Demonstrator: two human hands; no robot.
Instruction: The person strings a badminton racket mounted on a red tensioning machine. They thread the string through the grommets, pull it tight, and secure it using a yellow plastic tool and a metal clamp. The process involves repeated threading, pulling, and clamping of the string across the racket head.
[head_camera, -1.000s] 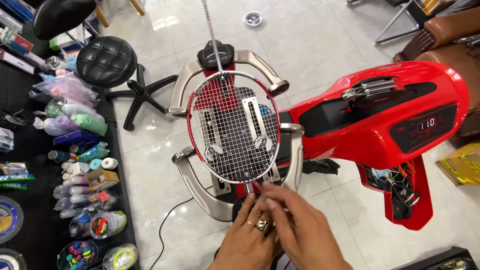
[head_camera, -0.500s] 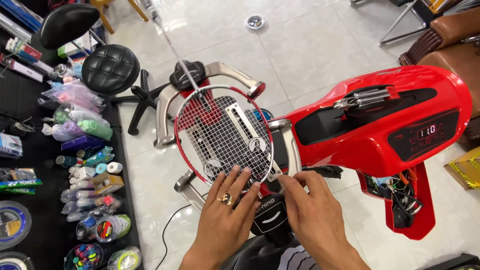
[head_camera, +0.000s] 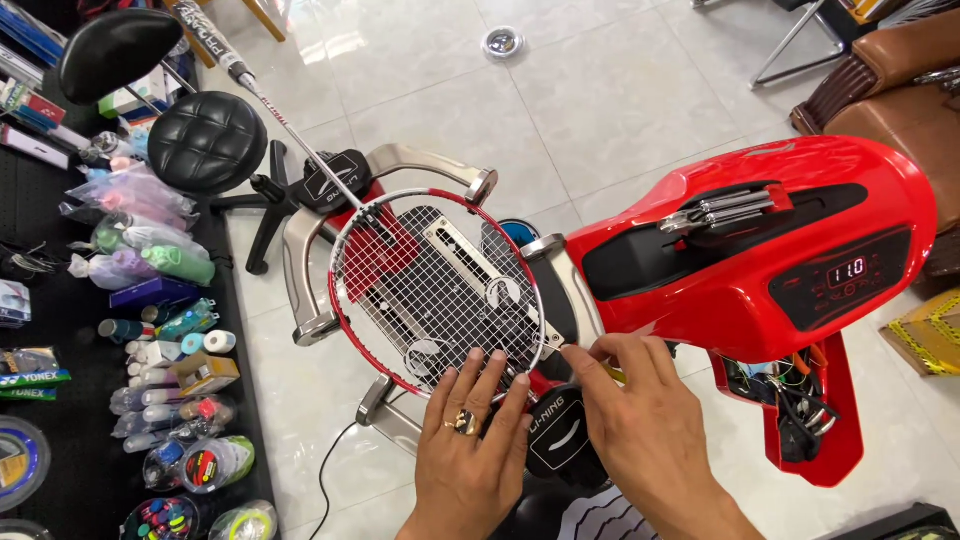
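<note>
My head camera is looking steeply down from above, facing forward over my left hand (head_camera: 472, 450) and right hand (head_camera: 645, 420), sitting close to them, with the floor (head_camera: 620, 100) stretching beyond.

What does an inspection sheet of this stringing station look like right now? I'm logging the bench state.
Surface: pale tiled floor; no bench top seen.
Job's things: red-framed racket clamped flat in the red stringing machine, strings woven.
Clutter: bottles, bags and string reels on the black shelf at left.
Hands: left hand spread on the strings at the frame's near edge; right hand pinching at the frame's rim.
Cables: black cord on floor; loose wires in the machine's tray.
Surroundings: black stool, brown chair.
</note>
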